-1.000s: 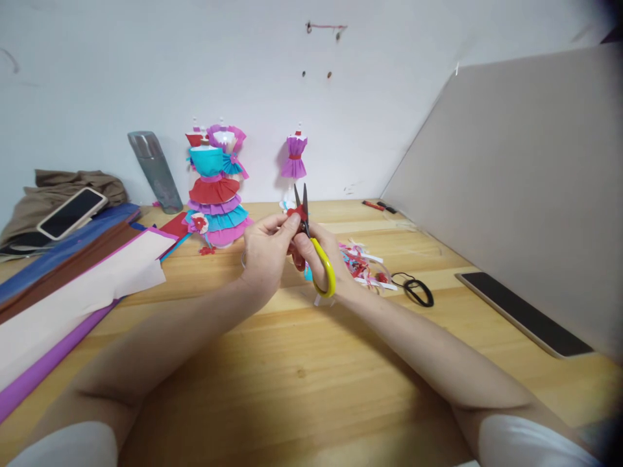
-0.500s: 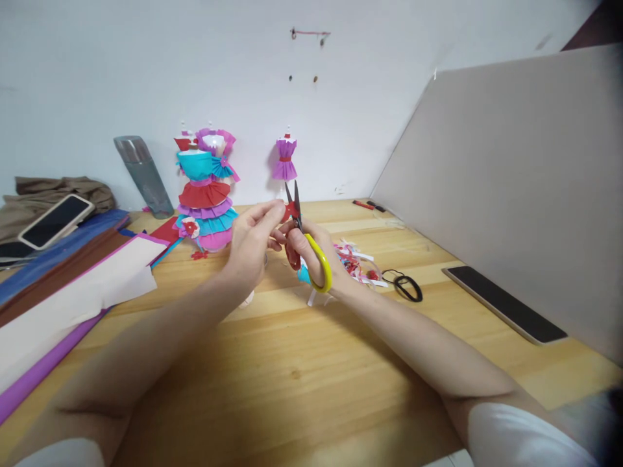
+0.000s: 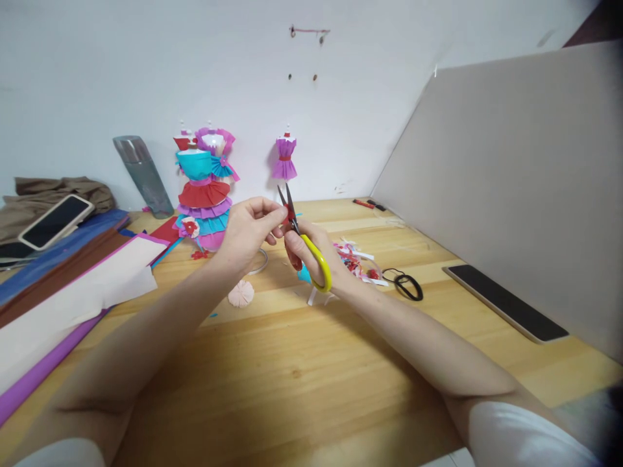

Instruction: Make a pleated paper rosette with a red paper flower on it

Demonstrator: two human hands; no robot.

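Note:
My right hand (image 3: 311, 250) is closed round a pair of scissors (image 3: 318, 263) with yellow handles, its dark blades parted and pointing up and away. Pinched in the fingertips of my left hand (image 3: 248, 230) is a small piece of red paper (image 3: 288, 213), mostly hidden by the fingers and blades. The blades lie across or right beside it; I cannot tell which. Below my left wrist a pale pink pleated paper circle (image 3: 241, 294) lies flat on the wooden table (image 3: 292, 376). A thin ring (image 3: 260, 261) shows partly behind that wrist.
Miniature dress forms in layered paper dresses (image 3: 203, 194) stand at back left, a purple one (image 3: 285, 159) at centre. A bottle (image 3: 143, 175), phone (image 3: 56, 222) and paper sheets (image 3: 73, 292) are left. Paper scraps (image 3: 357, 263), a black hair tie (image 3: 407, 287) and a dark flat bar (image 3: 506, 301) lie right.
My left hand has shifted slightly left and turned, uncovering the pink paper circle. The scissors have tilted left, and less of the red paper shows.

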